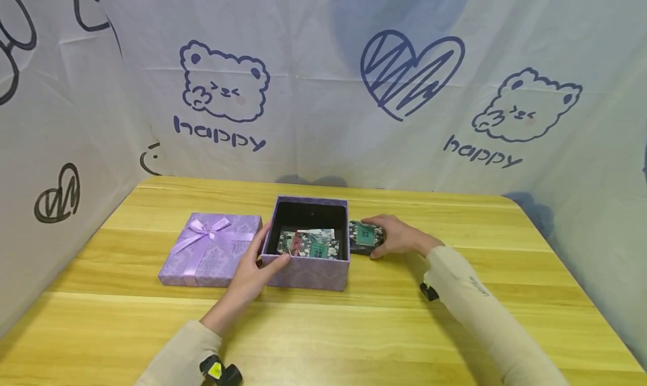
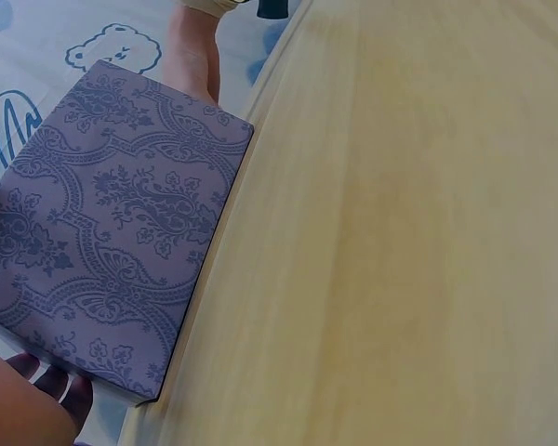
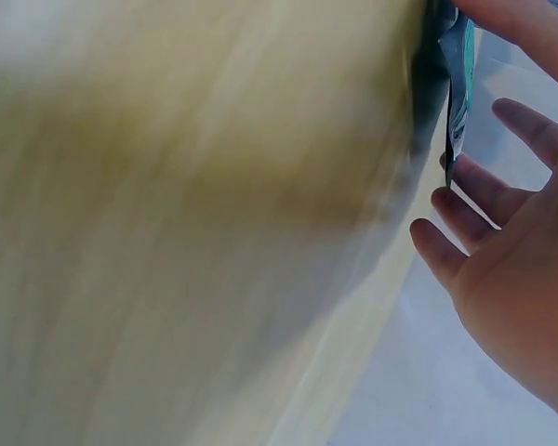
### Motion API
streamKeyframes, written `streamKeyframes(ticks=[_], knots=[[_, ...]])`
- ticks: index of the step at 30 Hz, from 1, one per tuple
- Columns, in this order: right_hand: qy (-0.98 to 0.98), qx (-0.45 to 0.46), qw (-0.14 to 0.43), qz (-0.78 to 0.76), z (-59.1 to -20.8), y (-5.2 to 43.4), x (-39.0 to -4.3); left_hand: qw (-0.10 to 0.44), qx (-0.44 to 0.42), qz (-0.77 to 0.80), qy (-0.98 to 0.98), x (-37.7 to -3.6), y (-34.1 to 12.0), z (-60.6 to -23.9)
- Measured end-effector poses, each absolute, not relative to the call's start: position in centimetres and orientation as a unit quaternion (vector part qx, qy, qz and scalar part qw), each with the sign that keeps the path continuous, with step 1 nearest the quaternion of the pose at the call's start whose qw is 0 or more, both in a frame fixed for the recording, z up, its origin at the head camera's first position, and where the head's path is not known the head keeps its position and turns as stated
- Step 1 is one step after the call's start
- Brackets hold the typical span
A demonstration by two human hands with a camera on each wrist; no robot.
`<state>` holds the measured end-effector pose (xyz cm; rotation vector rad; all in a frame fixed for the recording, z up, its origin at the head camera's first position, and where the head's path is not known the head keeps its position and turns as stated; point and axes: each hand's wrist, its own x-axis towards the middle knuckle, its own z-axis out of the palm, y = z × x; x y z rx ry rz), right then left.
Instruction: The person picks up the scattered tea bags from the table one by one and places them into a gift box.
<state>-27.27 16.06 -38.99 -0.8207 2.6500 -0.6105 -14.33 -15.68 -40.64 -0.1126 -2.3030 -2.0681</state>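
Note:
A purple patterned gift box (image 1: 313, 276) with a black inside stands on the table, its top uncovered. My left hand (image 1: 253, 268) grips it at the left front corner, thumb along the front rim and fingers on the left side. The box's patterned wall (image 2: 121, 223) fills much of the left wrist view. Inside lie several small floral packets (image 1: 319, 248) with green labels. Just right of the box, my right hand (image 1: 396, 237) holds a dark floral packet (image 1: 365, 234) with a green label between thumb and fingers. That packet (image 3: 460, 88) appears edge-on in the right wrist view.
To the left of the box lies its purple lid (image 1: 222, 262) with a ribbon bow (image 1: 209, 229). All of it stands on a yellow wooden table (image 1: 323, 341). A white cloth (image 1: 308, 110) with drawn bears and hearts hangs behind and at the sides.

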Motion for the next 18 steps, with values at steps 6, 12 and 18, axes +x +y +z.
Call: streamKeyframes(ticks=[6, 12, 18], knots=[[0.920, -0.288, 0.141, -0.226, -38.7, 16.7, -26.6, 0.017, -0.033, -0.663, -0.748, -14.4, -15.7, -40.7], [0.915, -0.301, 0.120, -0.240, -38.3, 17.4, -26.0, 0.017, -0.034, -0.667, -0.744, -14.3, -15.7, -40.7], [0.913, -0.303, 0.113, -0.247, -37.7, 17.9, -25.0, 0.018, -0.038, -0.673, -0.738, -14.4, -15.7, -40.7]])
